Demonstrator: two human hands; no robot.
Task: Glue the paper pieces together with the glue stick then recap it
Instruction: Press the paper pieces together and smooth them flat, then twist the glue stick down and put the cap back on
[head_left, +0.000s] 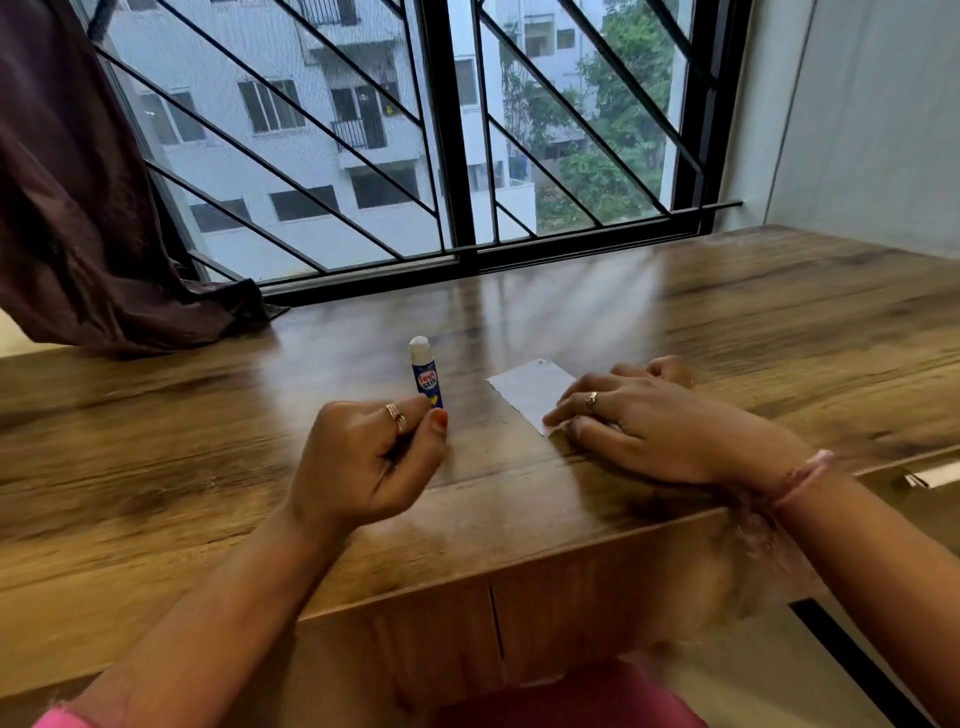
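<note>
A home room: wooden desk under a barred window, curtain alongside.

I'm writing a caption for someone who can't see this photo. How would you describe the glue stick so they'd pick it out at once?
On the wooden table under the barred window, look left of the white paper. The glue stick stands upright there, its base held in the left hand. It is the only blue tube, uncapped, with white glue at the top.

Ringed left hand, ringed right hand, pink wrist thread, red-painted thumbnail
</note>
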